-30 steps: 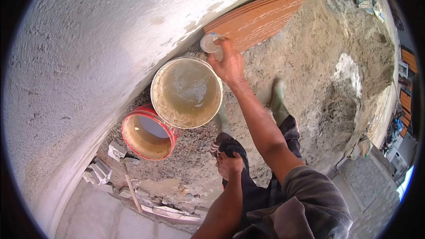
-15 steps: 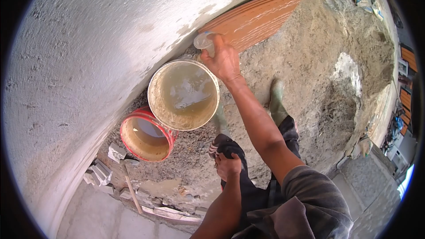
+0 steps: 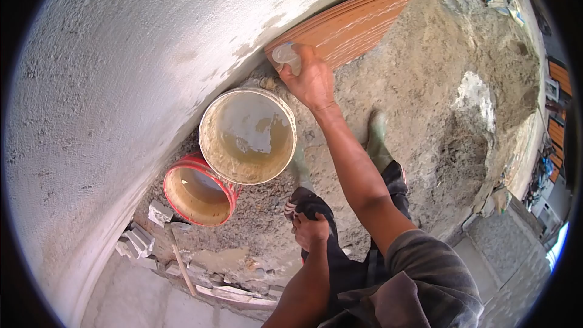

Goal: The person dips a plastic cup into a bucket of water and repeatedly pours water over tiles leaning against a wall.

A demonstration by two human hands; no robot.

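Note:
My right hand (image 3: 310,79) is closed around a clear plastic cup (image 3: 285,56), holding it tilted over the near end of a stack of orange tiles (image 3: 352,27). White wet-looking streaks run along the tiles' upper face. Just below that hand stands a large whitish bucket (image 3: 203,140) with cloudy water in it. A smaller red-rimmed bucket (image 3: 234,203), also holding murky liquid, touches it at the lower left. My left hand (image 3: 311,231) rests on my knee, its fingers curled on the dark trouser leg (image 3: 337,249).
A rough plastered wall (image 3: 109,85) rises along the left, close behind the buckets and tiles. Broken block pieces (image 3: 141,238) and a wooden-handled tool (image 3: 182,265) lie at the lower left. My green boots (image 3: 378,136) stand on uneven sandy ground (image 3: 437,146).
My right hand and the cup have shifted slightly right, relative to the tiles, further over their near end. The reflection on the large bucket's water has changed. My left hand stays on the knee.

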